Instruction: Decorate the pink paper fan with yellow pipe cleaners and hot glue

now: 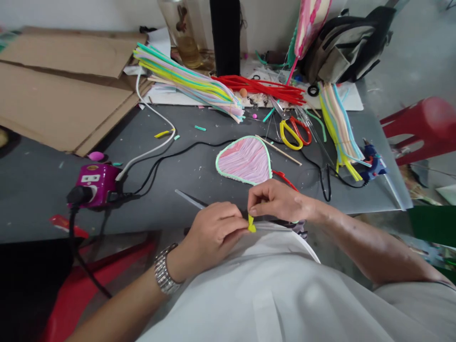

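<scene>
My left hand (219,228) is closed, its thumb and fingers pinching a short yellow pipe cleaner (251,225) at the table's front edge. From the other side my right hand (272,199) pinches the upper end of the same yellow piece, which looks bent or folded. Just beyond my hands lies a heart-shaped piece (245,161) with pink and lilac rows and a mint green border. A red pipe cleaner (285,179) rests beside it. Partly hidden by my left hand, a thin translucent stick (189,198) points to the left.
Scissors (295,133) with yellow and red handles lie beyond the heart. Pipe cleaner bundles (192,83) sit at the back, with red ones (263,88) beside them. At right is a blue glue gun (374,164); at left, a purple power socket (94,183) with cables and cardboard (60,104).
</scene>
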Available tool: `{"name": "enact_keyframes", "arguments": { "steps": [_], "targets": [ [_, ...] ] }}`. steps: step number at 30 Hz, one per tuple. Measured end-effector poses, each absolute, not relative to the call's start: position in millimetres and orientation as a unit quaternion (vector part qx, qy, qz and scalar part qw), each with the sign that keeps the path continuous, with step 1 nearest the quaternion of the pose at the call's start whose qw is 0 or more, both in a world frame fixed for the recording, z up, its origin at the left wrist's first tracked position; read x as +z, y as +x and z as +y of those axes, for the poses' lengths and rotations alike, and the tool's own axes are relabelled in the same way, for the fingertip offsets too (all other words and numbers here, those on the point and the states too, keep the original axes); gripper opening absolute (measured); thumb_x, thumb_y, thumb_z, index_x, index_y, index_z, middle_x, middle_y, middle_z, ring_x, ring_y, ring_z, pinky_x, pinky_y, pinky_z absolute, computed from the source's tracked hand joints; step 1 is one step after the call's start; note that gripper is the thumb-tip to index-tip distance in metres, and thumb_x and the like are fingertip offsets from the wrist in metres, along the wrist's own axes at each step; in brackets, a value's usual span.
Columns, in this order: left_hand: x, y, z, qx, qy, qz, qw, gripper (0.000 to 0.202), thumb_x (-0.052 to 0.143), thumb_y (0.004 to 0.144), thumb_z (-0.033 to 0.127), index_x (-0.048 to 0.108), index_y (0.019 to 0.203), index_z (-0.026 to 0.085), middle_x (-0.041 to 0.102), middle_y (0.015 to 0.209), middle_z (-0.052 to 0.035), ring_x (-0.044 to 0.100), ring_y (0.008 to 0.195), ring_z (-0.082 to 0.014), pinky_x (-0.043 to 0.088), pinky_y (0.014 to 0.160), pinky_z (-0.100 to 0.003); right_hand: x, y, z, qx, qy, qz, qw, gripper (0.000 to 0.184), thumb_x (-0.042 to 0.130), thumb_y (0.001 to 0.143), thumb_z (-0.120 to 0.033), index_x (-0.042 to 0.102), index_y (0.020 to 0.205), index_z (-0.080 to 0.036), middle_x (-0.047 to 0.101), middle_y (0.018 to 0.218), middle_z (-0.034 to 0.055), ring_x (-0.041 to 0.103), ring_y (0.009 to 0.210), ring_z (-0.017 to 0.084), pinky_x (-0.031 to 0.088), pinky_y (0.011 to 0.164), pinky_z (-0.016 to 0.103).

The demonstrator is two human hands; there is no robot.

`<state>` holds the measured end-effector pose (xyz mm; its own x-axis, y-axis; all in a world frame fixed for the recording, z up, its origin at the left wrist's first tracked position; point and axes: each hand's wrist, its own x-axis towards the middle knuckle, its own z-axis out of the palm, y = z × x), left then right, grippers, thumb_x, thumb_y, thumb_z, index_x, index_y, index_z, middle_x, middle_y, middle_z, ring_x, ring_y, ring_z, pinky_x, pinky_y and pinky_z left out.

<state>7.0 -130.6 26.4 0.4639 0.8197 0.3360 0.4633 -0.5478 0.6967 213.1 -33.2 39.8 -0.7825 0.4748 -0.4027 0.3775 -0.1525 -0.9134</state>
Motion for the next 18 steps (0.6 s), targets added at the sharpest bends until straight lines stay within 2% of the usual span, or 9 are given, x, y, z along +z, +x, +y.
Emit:
{"name": "enact_keyframes", "arguments": {
  "steps": [4, 9, 12, 14, 18],
  "targets": [
    [23, 2, -132, 0.352, 0.807, 0.394, 0.263, 0.006, 0.065, 0.097, 0.014, 0.070, 0.096, 0.017, 0.070, 0.083, -0.0016, 0.062, 0.074, -0.0132, 0.040, 0.071, -0.030, 35, 218, -34, 0.687, -0.346, -0.638, 0.035, 0.013, 0.069, 0.081, -0.025, 0.065, 0.073, -0.015, 0.059, 0.062, -0.0040, 0.047, 0.060, 0.009, 0.036, 0.057, 0.022],
    [22, 2, -132, 0.365, 0.797, 0.390, 0.282, 0.006, 0.064, 0.100, 0.019, 0.069, 0.102, 0.018, 0.070, 0.090, -0.0026, 0.063, 0.080, -0.0143, 0.042, 0.075, -0.030, 47, 223, -45, 0.539, -0.279, -0.781, 0.146, 0.013, 0.059, 0.093, -0.014, 0.069, 0.086, -0.017, 0.068, 0.081, 0.0016, 0.059, 0.076, 0.012, 0.043, 0.071, 0.024],
    [28, 4, -132, 0.355, 0.790, 0.407, 0.290, 0.005, 0.061, 0.101, 0.018, 0.066, 0.102, 0.017, 0.070, 0.091, -0.0033, 0.062, 0.084, -0.0158, 0.043, 0.079, -0.032, 48, 223, -45, 0.504, -0.225, -0.816, 0.173, 0.018, 0.054, 0.096, -0.010, 0.070, 0.091, -0.017, 0.069, 0.086, 0.0039, 0.061, 0.083, 0.014, 0.045, 0.078, 0.026],
    [32, 4, -133, 0.345, 0.785, 0.431, 0.282, 0.004, 0.061, 0.100, 0.019, 0.064, 0.101, 0.017, 0.069, 0.090, -0.0037, 0.060, 0.082, -0.0168, 0.043, 0.079, -0.033, 46, 223, -44, 0.515, -0.234, -0.809, 0.160, 0.017, 0.055, 0.096, -0.012, 0.069, 0.088, -0.017, 0.068, 0.085, 0.0032, 0.061, 0.082, 0.014, 0.044, 0.076, 0.026],
    [35, 6, -135, 0.351, 0.778, 0.469, 0.225, 0.014, 0.066, 0.096, 0.024, 0.063, 0.107, 0.016, 0.068, 0.088, -0.0046, 0.059, 0.079, -0.0179, 0.044, 0.074, -0.032, 41, 220, -44, 0.608, -0.287, -0.730, 0.121, 0.016, 0.060, 0.098, -0.028, 0.067, 0.088, -0.017, 0.067, 0.082, -0.0002, 0.057, 0.074, 0.012, 0.041, 0.066, 0.023]
  ]
}}
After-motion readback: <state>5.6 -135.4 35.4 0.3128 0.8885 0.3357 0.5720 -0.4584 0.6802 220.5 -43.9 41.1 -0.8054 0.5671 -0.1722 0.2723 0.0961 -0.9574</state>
